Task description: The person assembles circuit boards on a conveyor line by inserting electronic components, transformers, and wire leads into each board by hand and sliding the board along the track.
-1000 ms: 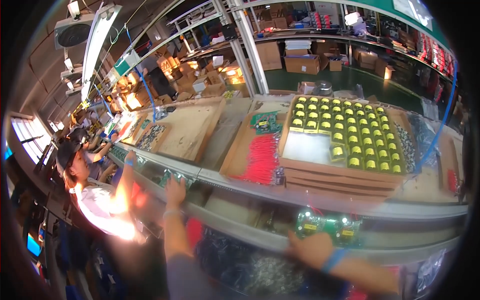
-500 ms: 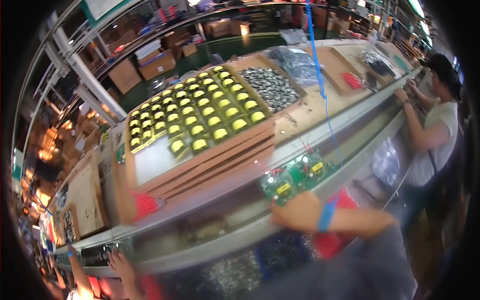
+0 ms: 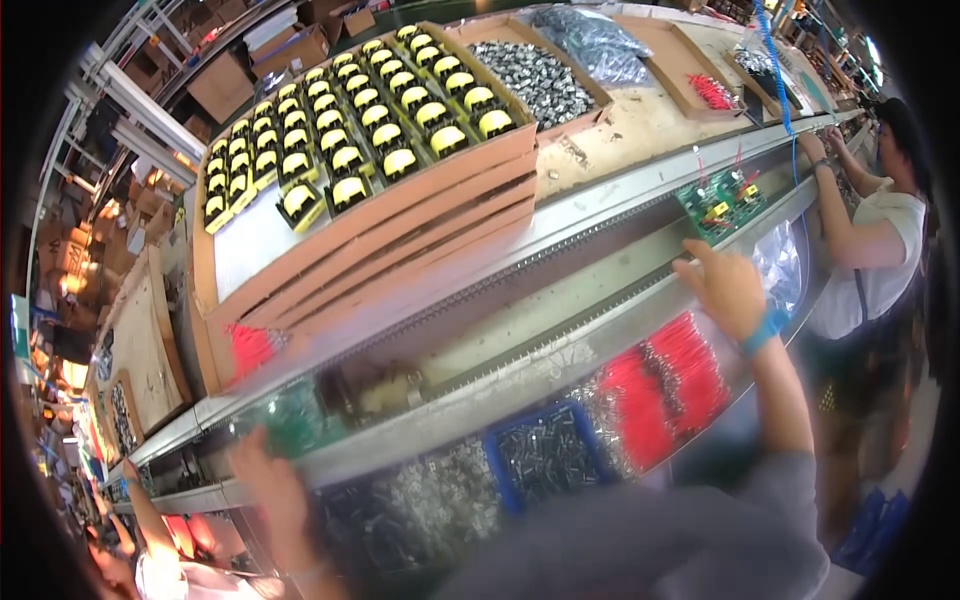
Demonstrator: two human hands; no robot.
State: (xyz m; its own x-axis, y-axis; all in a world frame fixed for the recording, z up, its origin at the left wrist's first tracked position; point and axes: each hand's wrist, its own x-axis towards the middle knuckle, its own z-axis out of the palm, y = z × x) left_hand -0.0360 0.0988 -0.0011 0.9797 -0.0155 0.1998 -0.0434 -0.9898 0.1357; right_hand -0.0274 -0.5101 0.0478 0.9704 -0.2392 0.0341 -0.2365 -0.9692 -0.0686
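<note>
On the conveyor track at right lies a green circuit board (image 3: 720,205) bearing yellow parts and red wires. My right hand (image 3: 728,292), blue band at the wrist, is just below the board's near edge, fingers apart and holding nothing. At lower left my left hand (image 3: 268,470) is smeared by motion beside another green circuit board (image 3: 302,415), also blurred on the track. Whether its fingers grip that board cannot be made out.
Beyond the conveyor rail (image 3: 560,240) stand stacked cartons with yellow-topped components (image 3: 345,160) and a box of metal parts (image 3: 530,80). Nearer me are red-sleeved leads (image 3: 650,390) and a blue-rimmed tray (image 3: 550,455). Co-workers (image 3: 870,240) stand right and lower left.
The right hand has let go of the populated board, which now sits farther right on the track. My left hand has come up to the second board. The whole view has shifted.
</note>
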